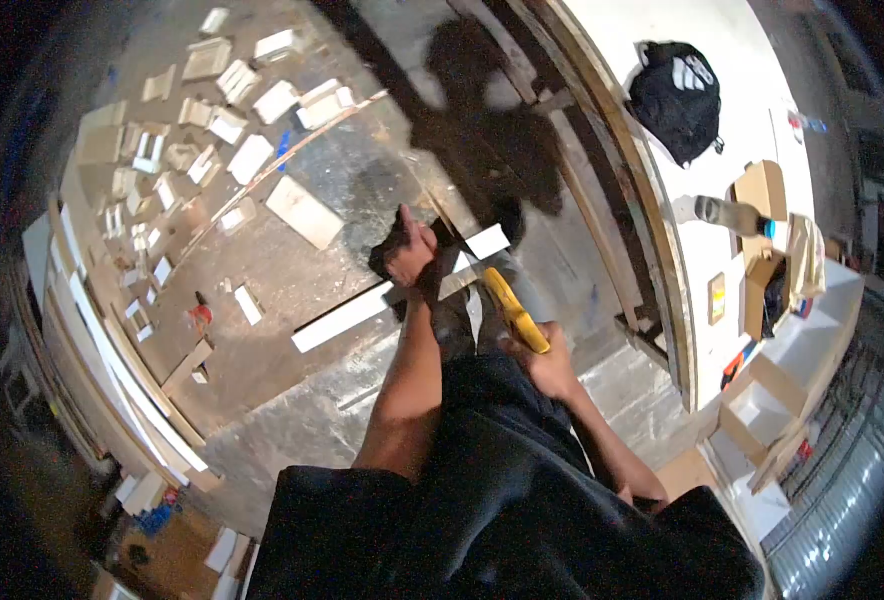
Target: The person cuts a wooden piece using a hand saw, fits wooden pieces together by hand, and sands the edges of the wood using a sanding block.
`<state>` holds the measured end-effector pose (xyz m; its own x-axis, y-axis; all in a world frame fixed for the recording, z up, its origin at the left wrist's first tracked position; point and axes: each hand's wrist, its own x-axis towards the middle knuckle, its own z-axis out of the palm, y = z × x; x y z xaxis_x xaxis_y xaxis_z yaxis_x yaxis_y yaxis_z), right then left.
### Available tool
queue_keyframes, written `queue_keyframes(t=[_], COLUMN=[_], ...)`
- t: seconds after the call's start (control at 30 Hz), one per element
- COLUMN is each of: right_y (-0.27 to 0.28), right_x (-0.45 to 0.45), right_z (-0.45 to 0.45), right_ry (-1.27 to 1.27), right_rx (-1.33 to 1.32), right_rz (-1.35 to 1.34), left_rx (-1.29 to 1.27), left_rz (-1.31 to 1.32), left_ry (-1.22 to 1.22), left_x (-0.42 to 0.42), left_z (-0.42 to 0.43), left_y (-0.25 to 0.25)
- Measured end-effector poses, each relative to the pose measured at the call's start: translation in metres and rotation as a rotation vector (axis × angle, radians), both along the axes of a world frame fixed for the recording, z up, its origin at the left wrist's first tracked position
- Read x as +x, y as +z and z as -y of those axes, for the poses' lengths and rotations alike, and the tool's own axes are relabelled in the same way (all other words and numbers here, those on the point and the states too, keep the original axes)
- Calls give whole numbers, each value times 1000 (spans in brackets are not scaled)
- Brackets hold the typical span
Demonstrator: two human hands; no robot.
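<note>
A loose black short-sleeved shirt (502, 500) of soft, plain-looking fabric covers the person's torso, its surface creased with long folds that catch a greyish sheen. The wide black left sleeve (337, 515) ends in a straight, boxy hem; the black right sleeve (712, 545) is similarly loose. Below them, the left forearm (409, 390) and right forearm (610, 442) are uncovered, leading to an ungloved left hand (415, 253) and right hand (554, 365). Clothing on the legs is too shadowed to make out.

White strip (347, 315): long, narrow, straight-edged; aslant, its right end farther forward; middle partly hidden, support unclear. Yellow tool (515, 312): elongated body, rear end gripped in right hand (552, 365), pointing forward and leftward, front near the strip; working end indistinct.
</note>
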<state>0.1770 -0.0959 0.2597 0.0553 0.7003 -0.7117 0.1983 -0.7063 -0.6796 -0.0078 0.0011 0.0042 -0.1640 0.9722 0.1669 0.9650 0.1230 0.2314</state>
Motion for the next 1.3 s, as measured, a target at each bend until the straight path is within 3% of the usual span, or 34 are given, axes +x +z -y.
queue_keyframes(t=[0.03,0.07,0.17,0.2,0.23,0.37,0.43,0.47,0.53,0.6,0.7,0.77,0.87,0.93,1.03,1.07,1.17,1.2,1.23,1.3], right_y=[5,2,-23,-36,-40,-35,-16,-17,-19,-14,-21,-24,-29,-30,24,26,9,-1,-7,-16], right_x=[-6,-6,-1,-2,-4,-4,-8,-5,2,-1,1,2,-1,-9,5,25,21,7,7,7], right_z=[-5,-4,17,26,29,18,7,4,0,-5,-6,1,12,31,43,50,45,36,30,22], right_ry=[-31,-10,-23,-36,-50,-69,-104,-103,68,47,43,65,43,-234,-177,-81,-45,-244,-246,-69], right_rx=[35,49,9,23,40,106,151,154,12,79,111,62,41,202,110,-123,-66,18,4,-141], right_rz=[-7,-18,-49,74,194,89,18,19,107,70,73,110,124,184,94,-19,231,112,118,136], left_rx=[101,22,1,-21,-39,56,-16,96,95,104,-21,57,35,-13,18,-8,40,69,-88,34], left_rz=[81,51,207,219,263,260,262,205,194,189,244,129,-115,-140,-110,-106,-36,-29,-26,-99], left_ry=[-12,-9,4,33,33,1,71,37,39,35,41,95,175,229,182,177,160,152,155,163], left_x=[-3,-3,15,17,14,11,16,15,13,12,10,13,20,18,18,21,22,22,21,18], left_z=[-2,0,-10,-8,-7,-8,-2,-4,-3,-4,-1,-2,-2,-4,-7,-6,-5,-7,-5,-1], left_y=[-3,-6,43,45,38,35,38,37,34,21,-5,10,-19,-17,2,23,3,2,6,0])
